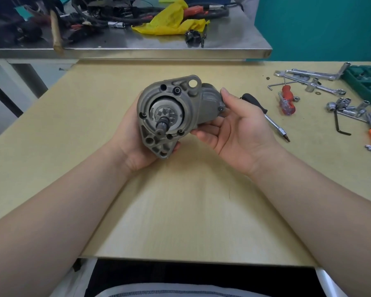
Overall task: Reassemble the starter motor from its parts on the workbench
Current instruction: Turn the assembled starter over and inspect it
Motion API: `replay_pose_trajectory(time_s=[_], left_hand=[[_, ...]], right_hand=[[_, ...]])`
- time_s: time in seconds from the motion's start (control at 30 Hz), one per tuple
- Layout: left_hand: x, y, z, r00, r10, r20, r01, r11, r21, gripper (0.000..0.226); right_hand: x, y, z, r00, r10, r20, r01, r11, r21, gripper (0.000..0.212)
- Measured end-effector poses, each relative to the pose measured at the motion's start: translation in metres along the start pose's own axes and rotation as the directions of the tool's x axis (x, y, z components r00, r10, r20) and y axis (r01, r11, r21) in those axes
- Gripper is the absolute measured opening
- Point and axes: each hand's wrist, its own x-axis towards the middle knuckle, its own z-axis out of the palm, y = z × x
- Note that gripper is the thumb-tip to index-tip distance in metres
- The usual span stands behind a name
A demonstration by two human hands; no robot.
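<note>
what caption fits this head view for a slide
Both hands, left and right, hold the starter motor above the workbench, pinion facing the camera.

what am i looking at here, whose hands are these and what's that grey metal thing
This is one picture from a camera worn on a person's head, looking down at their own two bare hands over a pale workbench. There is no robot. Both hands hold a grey starter motor above the bench: the left hand cradles its front housing from below, the right hand grips the rear body. Its small toothed gear faces the camera. To the right lie a black-handled screwdriver, a red-handled screwdriver, wrenches and sockets. A steel table stands behind.
</note>
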Motion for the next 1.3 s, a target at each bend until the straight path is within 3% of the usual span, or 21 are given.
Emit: replay_pose_trajectory(time_s=[0.5, 0.77, 0.93, 1.23, 1.3], left_hand=[[0.003, 0.005, -0.008, 0.995, 0.075, 0.071, -0.086, 0.982, 0.171, 0.052], [0.000, 0.008, -0.012, 0.998, 0.057, -0.010, -0.051, 0.944, 0.326, 0.049], [-0.003, 0.017, -0.024, 0.999, 0.034, -0.034, -0.018, 0.925, 0.379, 0.044], [0.002, 0.018, -0.027, 0.988, 0.052, -0.143, 0.012, 0.910, 0.414, 0.039], [0.002, 0.017, -0.027, 0.985, 0.050, -0.167, 0.025, 0.905, 0.424, 0.038]], right_hand=[[0.013, 0.007, -0.011, 0.993, 0.090, -0.077, -0.111, 0.938, -0.329, 0.054], [0.020, 0.010, -0.017, 0.989, 0.090, -0.113, -0.133, 0.872, -0.472, 0.057], [0.021, 0.016, -0.018, 0.992, 0.096, -0.077, -0.123, 0.774, -0.621, 0.043], [0.026, 0.017, -0.022, 0.993, 0.034, -0.114, -0.106, 0.693, -0.713, 0.053], [0.026, 0.013, -0.023, 0.984, -0.023, -0.177, -0.130, 0.589, -0.798, 0.054]])
